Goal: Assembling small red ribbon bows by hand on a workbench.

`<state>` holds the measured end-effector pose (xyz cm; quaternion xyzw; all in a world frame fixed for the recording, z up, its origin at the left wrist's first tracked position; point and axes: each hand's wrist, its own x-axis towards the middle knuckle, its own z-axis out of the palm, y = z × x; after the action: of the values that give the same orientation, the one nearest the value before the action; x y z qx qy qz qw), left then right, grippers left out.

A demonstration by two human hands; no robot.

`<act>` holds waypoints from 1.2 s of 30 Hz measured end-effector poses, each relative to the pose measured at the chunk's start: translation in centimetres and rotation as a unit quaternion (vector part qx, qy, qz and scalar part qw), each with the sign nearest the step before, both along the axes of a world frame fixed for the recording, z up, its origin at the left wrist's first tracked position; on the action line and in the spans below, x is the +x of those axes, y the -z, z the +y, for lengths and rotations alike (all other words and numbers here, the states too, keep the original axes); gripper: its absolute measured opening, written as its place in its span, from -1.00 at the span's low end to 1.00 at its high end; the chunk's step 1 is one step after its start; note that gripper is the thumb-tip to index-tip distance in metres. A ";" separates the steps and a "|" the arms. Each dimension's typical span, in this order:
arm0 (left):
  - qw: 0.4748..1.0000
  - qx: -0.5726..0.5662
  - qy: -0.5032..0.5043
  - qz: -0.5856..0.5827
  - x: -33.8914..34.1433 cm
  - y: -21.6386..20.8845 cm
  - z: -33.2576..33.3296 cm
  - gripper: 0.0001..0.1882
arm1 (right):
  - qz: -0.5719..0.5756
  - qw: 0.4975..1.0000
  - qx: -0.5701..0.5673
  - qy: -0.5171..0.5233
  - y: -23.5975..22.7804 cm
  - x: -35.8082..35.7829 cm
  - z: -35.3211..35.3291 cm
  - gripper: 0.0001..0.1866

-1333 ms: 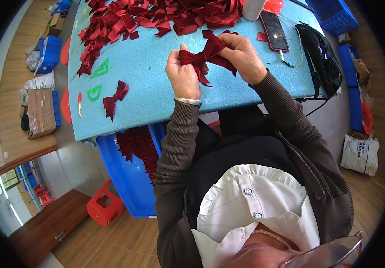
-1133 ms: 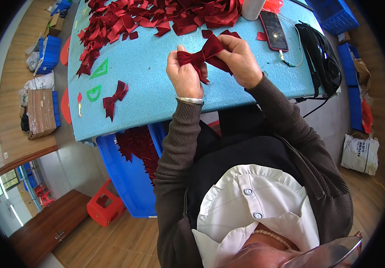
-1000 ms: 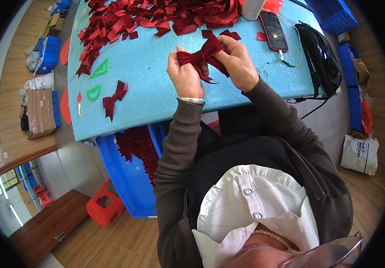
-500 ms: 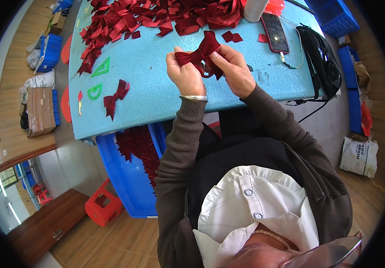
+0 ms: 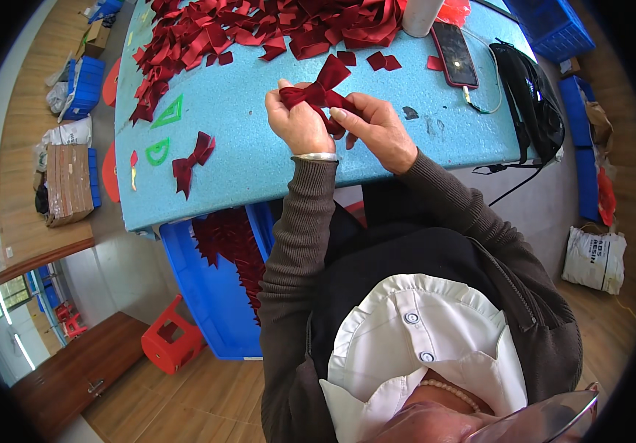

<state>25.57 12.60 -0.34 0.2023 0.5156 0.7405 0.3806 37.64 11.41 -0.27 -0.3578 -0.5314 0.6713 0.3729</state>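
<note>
Above the front part of the blue table, both my hands are closed on one dark red velvet bow (image 5: 320, 93). My left hand (image 5: 299, 125) grips its left loop, the thumb along the edge. Low on the bow's right side, my right hand (image 5: 378, 133) pinches a hanging tail between thumb and fingers. The upper loop sticks up, away from me. Some of the tail ends are hidden behind my fingers. A second red bow (image 5: 193, 164) lies on the table left of my hands.
A heap of red ribbon pieces (image 5: 281, 26) covers the far side of the table (image 5: 222, 148). To the right are a charging phone (image 5: 454, 55), a white cylinder (image 5: 421, 16) and a black bag (image 5: 528, 100). Below the table edge stands a blue crate (image 5: 218, 295) with red bows; a red stool (image 5: 173, 336) is beside it.
Both hands have shifted slightly left and tilted the bow. My right hand has moved down from the bow's right loop to its lower tail.
</note>
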 end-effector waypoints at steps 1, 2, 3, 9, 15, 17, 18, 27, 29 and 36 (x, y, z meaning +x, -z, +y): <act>1.000 -0.002 0.002 -0.022 0.2 -0.4 0.1 -0.75 | 0.001 1.000 0.001 0.002 0.0 0.1 0.1 -0.73; 0.999 -0.005 0.004 -0.044 0.5 -0.7 0.2 -0.76 | 0.000 1.000 0.020 0.013 -0.1 0.2 0.1 -0.74; 0.999 -0.004 0.005 -0.042 0.6 -0.8 0.3 -0.76 | 0.000 0.999 0.040 0.024 -0.2 0.3 0.1 -0.74; 0.997 0.008 0.016 -0.070 1.6 -1.3 0.0 -0.79 | -0.046 0.996 0.072 0.020 0.1 0.3 -0.6 -0.81; 0.997 -0.005 -0.002 -0.081 1.7 -1.1 -0.2 -0.82 | 0.085 0.995 -0.056 -0.007 0.7 1.0 -1.0 -0.84; 0.996 -0.004 -0.002 -0.085 1.9 -0.9 -0.1 -0.84 | 0.065 0.996 -0.060 -0.004 0.3 1.2 -1.2 -0.86; 0.996 -0.003 -0.001 -0.087 2.1 -0.8 0.0 -0.85 | 0.066 0.996 -0.060 -0.003 0.3 1.3 -1.2 -0.86; 0.997 -0.009 0.006 -0.077 3.0 -0.9 0.4 -0.90 | 0.055 0.996 -0.062 -0.014 0.5 2.6 -1.1 -0.76; 0.997 0.003 -0.015 -0.072 3.0 -1.0 0.5 -0.89 | 0.100 0.990 -0.103 0.000 0.9 2.5 -1.2 -0.72; 0.996 0.016 -0.041 -0.076 2.2 -2.8 0.1 -0.87 | -0.042 0.999 0.004 -0.011 -0.3 1.5 -1.1 -0.76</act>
<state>27.75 12.70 2.43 0.1305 0.4807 0.7770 0.3849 39.15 10.26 0.02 -0.3782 -0.5538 0.6573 0.3439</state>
